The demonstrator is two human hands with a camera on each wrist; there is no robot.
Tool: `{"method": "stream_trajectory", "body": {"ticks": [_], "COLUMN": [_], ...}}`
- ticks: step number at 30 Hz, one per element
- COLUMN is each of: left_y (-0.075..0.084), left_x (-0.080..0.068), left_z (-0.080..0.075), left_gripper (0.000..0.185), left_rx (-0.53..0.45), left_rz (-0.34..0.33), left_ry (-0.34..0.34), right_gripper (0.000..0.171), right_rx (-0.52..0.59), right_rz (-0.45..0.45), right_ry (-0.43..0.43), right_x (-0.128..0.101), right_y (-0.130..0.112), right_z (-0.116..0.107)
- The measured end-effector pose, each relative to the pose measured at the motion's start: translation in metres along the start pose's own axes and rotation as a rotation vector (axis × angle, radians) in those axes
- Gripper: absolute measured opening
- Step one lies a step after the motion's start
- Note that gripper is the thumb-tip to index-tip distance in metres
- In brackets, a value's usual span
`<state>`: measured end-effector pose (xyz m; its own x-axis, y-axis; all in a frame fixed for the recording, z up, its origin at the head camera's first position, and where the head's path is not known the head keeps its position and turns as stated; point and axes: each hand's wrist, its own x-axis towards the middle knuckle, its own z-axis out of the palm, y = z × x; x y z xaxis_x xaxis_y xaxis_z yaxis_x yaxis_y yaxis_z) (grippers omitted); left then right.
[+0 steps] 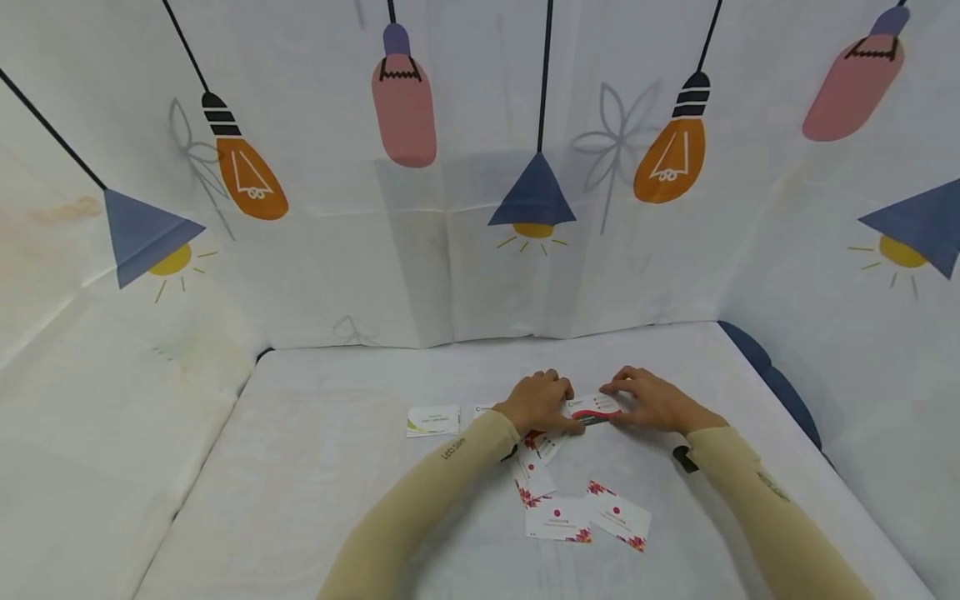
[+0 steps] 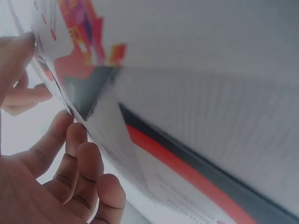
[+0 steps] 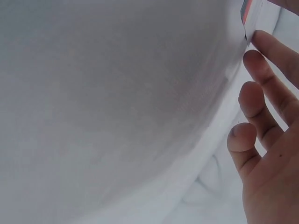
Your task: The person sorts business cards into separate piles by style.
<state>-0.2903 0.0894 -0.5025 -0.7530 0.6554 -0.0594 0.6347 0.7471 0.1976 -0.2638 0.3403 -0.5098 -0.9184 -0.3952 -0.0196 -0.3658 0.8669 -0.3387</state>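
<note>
Between both hands a white business card with a red and dark band lies at the back of the table. My left hand pinches its left end, with the thumb at the near edge and the index finger at the far edge. Thumb and index finger of my right hand pinch the right end. In the left wrist view a second card with a dark and red stripe lies beside the left fingers. The right wrist view shows only a corner of the held card. Whether it lies on other cards, I cannot tell.
Left of the hands lies a white card with a yellow-green curve. Another card is partly hidden by the left hand. Several flower-patterned cards, including a near one and a tilted one, lie nearer the table's front.
</note>
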Motion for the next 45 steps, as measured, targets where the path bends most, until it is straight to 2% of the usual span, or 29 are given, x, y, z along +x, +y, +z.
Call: {"method": "stream_trajectory", "body": {"ticks": [5, 14, 23, 30, 34, 40, 45], "left_y": [-0.006, -0.018, -0.019, -0.014, -0.013, -0.015, -0.016], "left_x": [0.001, 0.006, 0.009, 0.006, 0.006, 0.008, 0.009], "left_z": [0.001, 0.002, 0.001, -0.005, -0.003, 0.001, 0.002], "left_gripper": [0.057, 0.055, 0.055, 0.053, 0.053, 0.053, 0.053], "left_rx": [-0.008, 0.024, 0.148, 0.256, 0.289, 0.29, 0.272], "left_rz": [0.049, 0.16, 0.227, 0.29, 0.307, 0.303, 0.292], "left_ry": [0.012, 0.032, 0.039, 0.045, 0.059, 0.069, 0.061], "right_gripper": [0.05, 0.048, 0.045, 0.043, 0.045, 0.045, 0.042], "right_rx": [-0.038, -0.137, -0.208, -0.25, -0.26, -0.273, -0.25], "right_rz": [0.007, -0.076, -0.125, -0.164, -0.184, -0.221, -0.203], "right_ry": [-0.004, 0.034, 0.081, 0.14, 0.165, 0.196, 0.193], "right_x": [-0.006, -0.018, -0.021, -0.023, -0.024, -0.024, -0.023], "right_y": [-0.004, -0.009, -0.01, -0.01, -0.008, -0.007, -0.005], "right_z": [0.0, -0.001, 0.001, 0.008, 0.012, 0.014, 0.014]}}
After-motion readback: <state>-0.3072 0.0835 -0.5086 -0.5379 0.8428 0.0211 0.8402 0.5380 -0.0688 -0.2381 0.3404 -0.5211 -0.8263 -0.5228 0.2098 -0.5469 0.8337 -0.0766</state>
